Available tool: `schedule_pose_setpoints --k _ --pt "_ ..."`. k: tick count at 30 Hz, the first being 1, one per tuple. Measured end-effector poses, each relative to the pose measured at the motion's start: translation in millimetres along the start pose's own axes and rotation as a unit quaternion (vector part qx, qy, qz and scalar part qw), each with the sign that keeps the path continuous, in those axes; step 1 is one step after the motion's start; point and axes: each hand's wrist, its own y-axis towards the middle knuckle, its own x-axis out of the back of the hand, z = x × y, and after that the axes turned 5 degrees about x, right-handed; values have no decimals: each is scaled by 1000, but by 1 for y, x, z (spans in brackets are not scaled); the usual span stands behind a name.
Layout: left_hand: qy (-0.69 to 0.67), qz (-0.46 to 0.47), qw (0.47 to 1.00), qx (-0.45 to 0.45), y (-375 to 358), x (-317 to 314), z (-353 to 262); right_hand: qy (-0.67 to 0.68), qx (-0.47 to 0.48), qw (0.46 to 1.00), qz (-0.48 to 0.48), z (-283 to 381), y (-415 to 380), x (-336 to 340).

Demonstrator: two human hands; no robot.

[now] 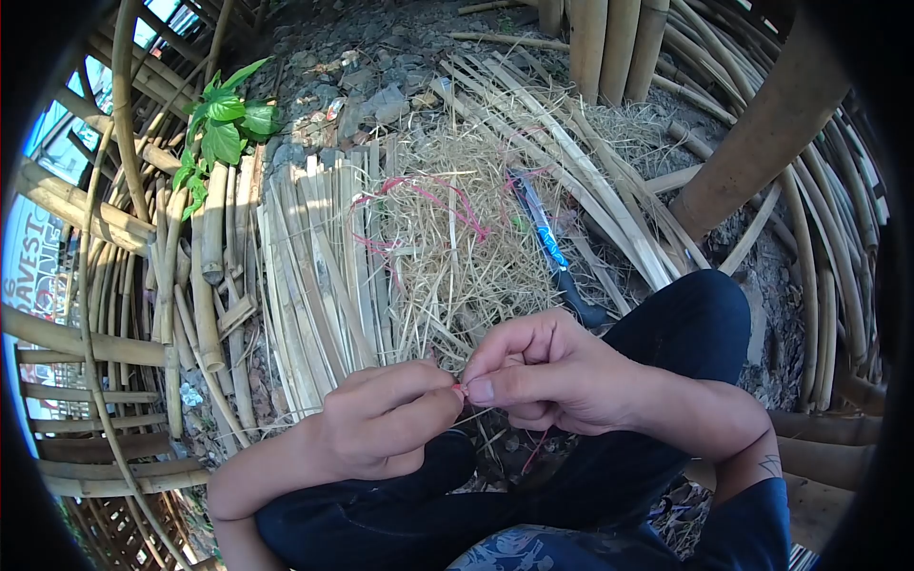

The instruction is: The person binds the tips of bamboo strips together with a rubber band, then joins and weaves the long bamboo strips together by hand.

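Observation:
My left hand [390, 414] and my right hand [552, 376] meet in front of my crossed legs, both closed in a fingertip pinch. Between the fingertips shows a small bit of pinkish-red string [460, 389], mostly hidden by the fingers. A thin strand of the same colour hangs below my right hand. Just beyond the hands, a loose loop of pink string [466, 211] lies on a heap of bamboo shavings [433, 276]. To the right of the heap rests a hand saw [545, 238] with a blue-marked blade and a dark handle.
Split bamboo strips [309, 276] lie side by side at left, with more long strips [562, 143] at upper right. Thick bamboo poles [762, 124] stand at right. A bamboo lattice [86, 352] and a leafy green plant [224, 119] are at left. Stony ground [371, 81] lies beyond.

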Motion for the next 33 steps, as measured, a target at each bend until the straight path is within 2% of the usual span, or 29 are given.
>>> schedule_pose_setpoints --k 10,15,17,24,33 --pt "-19 -7 1000 -20 0 0 2 2 -8 1000 -10 0 -1 -1" --pt "-9 5 999 -41 4 2 1 53 -24 998 -3 3 -2 -4" --pt "-42 -19 997 -57 4 -1 2 68 -29 997 -8 0 -1 -4" --pt "-71 -40 996 -43 4 -4 1 64 -55 996 -26 4 1 -7" --pt "-28 -31 999 -30 11 -3 -3 75 -80 993 -37 2 3 -7"
